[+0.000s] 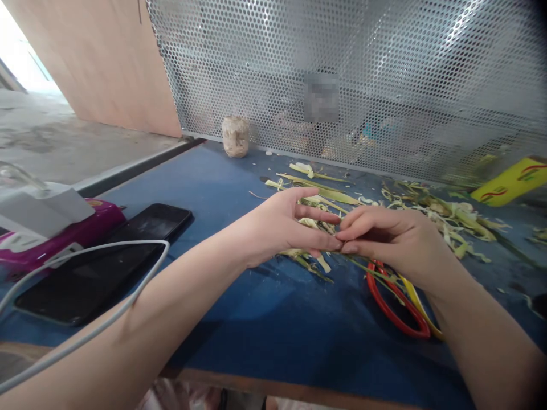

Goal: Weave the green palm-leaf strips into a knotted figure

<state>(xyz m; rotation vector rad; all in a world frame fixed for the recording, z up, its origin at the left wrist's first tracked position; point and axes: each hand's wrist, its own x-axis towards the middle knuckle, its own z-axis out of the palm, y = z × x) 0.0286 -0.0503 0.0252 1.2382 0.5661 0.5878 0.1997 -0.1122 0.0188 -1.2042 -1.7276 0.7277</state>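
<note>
My left hand [288, 225] reaches in from the left, its fingers stretched and apart. One of its fingertips meets the fingertips of my right hand [388, 236]. That right hand is closed in a pinch. From beneath it a thin green leaf strip [365, 267] trails down to the right, and it appears to start at the pinch. The exact point of contact is partly covered by the fingers. Under and behind my left hand lie pale green leaf scraps [329, 193]. Scissors with red and yellow handles [395, 313] lie beneath my right wrist, their blades hidden.
On the blue table [252, 336], a phone [106, 262] and a magenta power strip [105, 213] with a white plug and cable lie left. A wrapped cylindrical object [236, 136] stands by the perforated metal panel [265, 62]. More scraps [461, 222] and a yellow packet [510, 182] are right.
</note>
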